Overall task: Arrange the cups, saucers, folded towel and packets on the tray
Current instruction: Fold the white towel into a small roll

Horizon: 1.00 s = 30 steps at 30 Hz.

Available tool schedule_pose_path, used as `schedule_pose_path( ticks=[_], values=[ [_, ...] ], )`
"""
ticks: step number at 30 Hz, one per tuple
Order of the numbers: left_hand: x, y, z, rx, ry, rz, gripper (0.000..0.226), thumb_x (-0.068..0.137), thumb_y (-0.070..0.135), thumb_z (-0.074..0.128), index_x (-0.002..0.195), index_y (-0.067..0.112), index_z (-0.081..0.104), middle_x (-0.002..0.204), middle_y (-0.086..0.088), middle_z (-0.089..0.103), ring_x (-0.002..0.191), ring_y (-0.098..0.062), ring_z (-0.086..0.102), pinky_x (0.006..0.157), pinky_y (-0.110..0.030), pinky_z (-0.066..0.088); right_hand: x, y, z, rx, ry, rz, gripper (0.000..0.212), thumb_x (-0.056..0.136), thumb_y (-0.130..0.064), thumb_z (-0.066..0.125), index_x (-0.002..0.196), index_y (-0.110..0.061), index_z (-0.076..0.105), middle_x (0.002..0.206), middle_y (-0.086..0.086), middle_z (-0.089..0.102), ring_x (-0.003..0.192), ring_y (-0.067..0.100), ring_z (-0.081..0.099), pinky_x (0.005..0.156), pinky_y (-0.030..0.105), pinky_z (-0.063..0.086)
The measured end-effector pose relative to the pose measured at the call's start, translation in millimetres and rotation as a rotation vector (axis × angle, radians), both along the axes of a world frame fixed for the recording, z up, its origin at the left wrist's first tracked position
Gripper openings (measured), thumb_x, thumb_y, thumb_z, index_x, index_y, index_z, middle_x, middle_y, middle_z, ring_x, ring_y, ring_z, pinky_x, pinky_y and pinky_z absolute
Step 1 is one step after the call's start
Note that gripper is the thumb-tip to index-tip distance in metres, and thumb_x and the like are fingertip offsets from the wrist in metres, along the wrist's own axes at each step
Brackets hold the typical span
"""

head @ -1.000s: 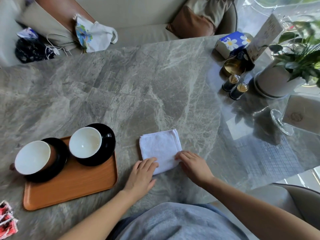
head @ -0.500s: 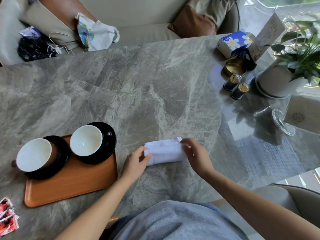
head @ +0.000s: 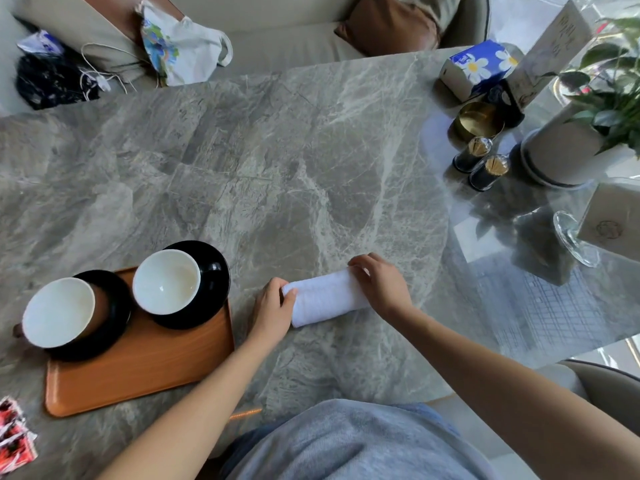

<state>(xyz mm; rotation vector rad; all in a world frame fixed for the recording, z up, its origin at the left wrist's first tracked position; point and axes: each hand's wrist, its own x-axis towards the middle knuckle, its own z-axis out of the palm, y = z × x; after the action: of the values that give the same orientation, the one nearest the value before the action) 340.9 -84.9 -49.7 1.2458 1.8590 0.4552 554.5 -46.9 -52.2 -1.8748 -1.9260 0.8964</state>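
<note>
A white towel (head: 327, 297), folded into a narrow strip, lies on the marble table just right of the orange tray (head: 145, 372). My left hand (head: 272, 311) pinches its left end and my right hand (head: 381, 285) holds its right end. On the tray stand two white cups, one (head: 57, 311) on a black saucer (head: 110, 327) at the left, the other (head: 166, 280) on a black saucer (head: 214, 271) at the tray's far right corner. Red packets (head: 14, 436) lie at the table's near left edge.
At the far right stand a gold tin (head: 479, 119), two dark toothpick jars (head: 481, 162), a potted plant (head: 568, 150), a tissue box (head: 479, 65) and a glass card stand (head: 575, 240). Bags lie on the sofa behind the table.
The towel went from a flat square to a narrow folded strip. Both hands moved from its near edge to its two ends.
</note>
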Motion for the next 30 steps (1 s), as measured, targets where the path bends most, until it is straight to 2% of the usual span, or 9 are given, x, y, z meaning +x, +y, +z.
schedule_pose_path(
  ticks=[5,9,11,14,17,19,22,26,30],
  values=[
    [4,0,-5,0.05,0.098,-0.034,0.015,0.092,0.02,0.047,0.099,0.008,0.051,0.097,-0.012,0.061,0.088,-0.027,0.054,0.071,-0.033,0.037,-1,3,-7,0.005,-0.111,0.061,0.018,0.095,-0.027,0.043,0.103,-0.022,0.058,0.101,-0.001,0.058,0.078,0.023,0.061,0.063,0.034,0.049],
    [5,-4,-10,0.036,0.334,-0.137,0.02,0.094,0.033,0.039,0.104,0.017,0.046,0.1,-0.009,0.063,0.086,-0.03,0.058,0.068,-0.037,0.042,-3,4,-9,0.019,-0.195,0.099,0.018,0.096,-0.03,0.04,0.103,-0.02,0.054,0.101,0.0,0.054,0.069,0.026,0.059,0.054,0.034,0.046],
    [8,-3,-11,0.04,0.387,-0.162,0.022,0.094,0.032,0.039,0.11,0.018,0.044,0.101,-0.011,0.064,0.088,-0.032,0.06,0.07,-0.039,0.045,-3,2,-10,0.039,-0.214,0.108,0.018,0.096,-0.03,0.041,0.102,-0.019,0.053,0.099,0.0,0.052,0.066,0.025,0.057,0.052,0.035,0.046],
    [9,-2,-11,0.084,0.469,-0.262,0.027,0.092,0.025,0.043,0.118,0.02,0.048,0.109,-0.01,0.059,0.093,-0.034,0.06,0.076,-0.043,0.045,-4,-2,-13,0.084,-0.225,0.109,0.012,0.095,-0.029,0.044,0.097,-0.02,0.051,0.095,-0.002,0.051,0.061,0.022,0.052,0.049,0.028,0.037],
    [9,-2,-13,0.137,0.598,-0.341,0.021,0.087,0.02,0.054,0.107,0.017,0.058,0.1,-0.011,0.057,0.084,-0.032,0.061,0.072,-0.043,0.048,-4,-4,-18,0.113,-0.238,0.104,0.007,0.093,-0.027,0.046,0.095,-0.021,0.05,0.095,-0.002,0.051,0.06,0.018,0.045,0.049,0.027,0.035],
    [10,0,-13,0.172,0.65,-0.357,0.018,0.08,0.016,0.063,0.098,0.016,0.061,0.094,-0.009,0.06,0.079,-0.029,0.062,0.067,-0.04,0.051,-4,-3,-21,0.128,-0.251,0.11,0.005,0.092,-0.024,0.049,0.096,-0.021,0.05,0.099,-0.001,0.052,0.068,0.018,0.048,0.049,0.03,0.041],
    [10,2,-13,0.21,0.683,-0.397,0.016,0.077,0.016,0.064,0.092,0.017,0.061,0.089,-0.006,0.062,0.074,-0.025,0.063,0.061,-0.037,0.051,-4,-1,-26,0.187,-0.314,0.141,0.011,0.088,-0.019,0.057,0.098,-0.018,0.052,0.113,0.003,0.055,0.093,0.024,0.053,0.065,0.037,0.048],
    [11,3,-8,0.193,0.657,-0.408,0.019,0.076,0.015,0.069,0.094,0.018,0.062,0.09,-0.005,0.063,0.077,-0.026,0.063,0.064,-0.036,0.05,-3,0,-26,0.201,-0.347,0.167,0.013,0.09,-0.021,0.055,0.103,-0.019,0.054,0.127,0.004,0.053,0.111,0.026,0.05,0.09,0.04,0.039],
    [10,-4,-3,0.233,0.537,-0.251,0.046,0.082,0.02,0.064,0.125,0.012,0.051,0.132,-0.01,0.053,0.109,-0.031,0.055,0.086,-0.047,0.044,-3,2,-10,0.241,-0.246,0.137,0.023,0.091,-0.023,0.046,0.114,-0.022,0.052,0.14,0.004,0.045,0.127,0.027,0.04,0.109,0.047,0.028]
  ],
)
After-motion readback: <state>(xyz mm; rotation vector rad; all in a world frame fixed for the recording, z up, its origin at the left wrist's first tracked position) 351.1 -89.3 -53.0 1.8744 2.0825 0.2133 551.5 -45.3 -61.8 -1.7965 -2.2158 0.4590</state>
